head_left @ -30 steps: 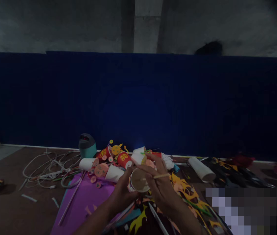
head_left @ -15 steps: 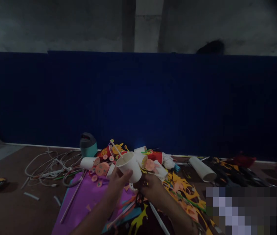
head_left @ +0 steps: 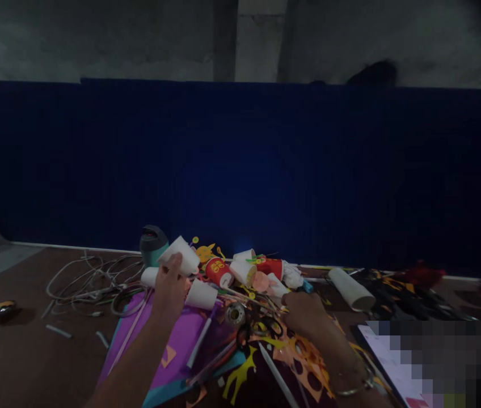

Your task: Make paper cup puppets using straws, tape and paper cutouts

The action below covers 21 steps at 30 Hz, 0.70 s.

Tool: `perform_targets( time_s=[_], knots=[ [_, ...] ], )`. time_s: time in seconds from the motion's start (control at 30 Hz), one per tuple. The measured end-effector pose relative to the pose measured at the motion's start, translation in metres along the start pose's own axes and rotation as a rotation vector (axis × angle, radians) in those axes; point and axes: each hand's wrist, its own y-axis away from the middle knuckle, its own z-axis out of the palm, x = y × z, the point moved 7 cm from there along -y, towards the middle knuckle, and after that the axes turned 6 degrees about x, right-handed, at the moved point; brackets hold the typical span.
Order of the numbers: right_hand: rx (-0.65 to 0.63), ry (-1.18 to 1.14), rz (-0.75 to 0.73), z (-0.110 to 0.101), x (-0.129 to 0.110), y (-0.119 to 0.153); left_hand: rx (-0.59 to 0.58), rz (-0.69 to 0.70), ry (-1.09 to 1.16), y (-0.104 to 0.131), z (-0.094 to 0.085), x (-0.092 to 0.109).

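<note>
So now only the left hand [head_left: 168,296] pinches the tilted cup [head_left: 184,256], roughly 10 o'clock from the tape roll [head_left: 229,315], with the right hand [head_left: 304,309] at 3, can't tell its grip.

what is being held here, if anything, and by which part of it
The left hand holds a white paper cup by its side wall. Whether the right hand grips anything cannot be told.

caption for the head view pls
Left hand holding a white paper cup over a craft-strewn table
</note>
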Motion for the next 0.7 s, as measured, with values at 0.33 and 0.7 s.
perform_targets(
  time_s=[0.33, 0.7],
  knots=[
    [0.114, -0.157, -0.529, 0.047, -0.117, 0.025, -0.196, -0.079, -0.097, 0.028, 0.02, -0.035],
    [-0.022, -0.775, -0.58, 0.023, -0.108, 0.022, -0.27, -0.208, -0.077, 0.027, 0.02, -0.032]
  ],
)
